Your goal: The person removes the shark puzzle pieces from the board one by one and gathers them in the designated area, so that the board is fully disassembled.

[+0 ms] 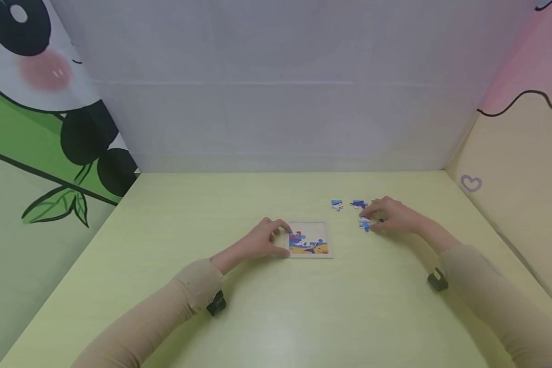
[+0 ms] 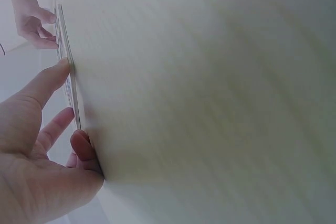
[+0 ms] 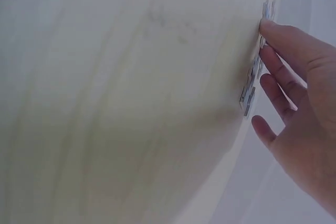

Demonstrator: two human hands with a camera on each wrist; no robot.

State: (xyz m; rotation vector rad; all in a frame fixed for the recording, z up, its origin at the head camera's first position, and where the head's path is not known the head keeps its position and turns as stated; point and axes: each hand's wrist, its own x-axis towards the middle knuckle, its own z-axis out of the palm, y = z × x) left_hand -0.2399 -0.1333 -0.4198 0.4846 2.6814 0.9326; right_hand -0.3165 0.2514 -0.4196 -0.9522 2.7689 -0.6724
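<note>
A square wooden puzzle tray (image 1: 329, 240) lies on the table, its lower part filled with joined blue, yellow and red pieces. My left hand (image 1: 264, 239) holds the tray's left side, thumb at the near corner and fingers further up; the left wrist view shows the thumb against the tray's edge (image 2: 73, 90). To the right, my right hand (image 1: 391, 215) has its thumb and forefinger around a blue-and-white puzzle piece (image 1: 365, 224). In the right wrist view, several thin pieces (image 3: 249, 98) are seen edge-on beside the fingers. Part of the pieces is hidden by the right hand.
Two loose puzzle pieces lie further back: a blue-and-white one (image 1: 337, 205) and a darker blue one (image 1: 359, 204). The pale yellow table (image 1: 188, 214) ends at a grey-white back panel (image 1: 276, 122), with printed panels on both sides.
</note>
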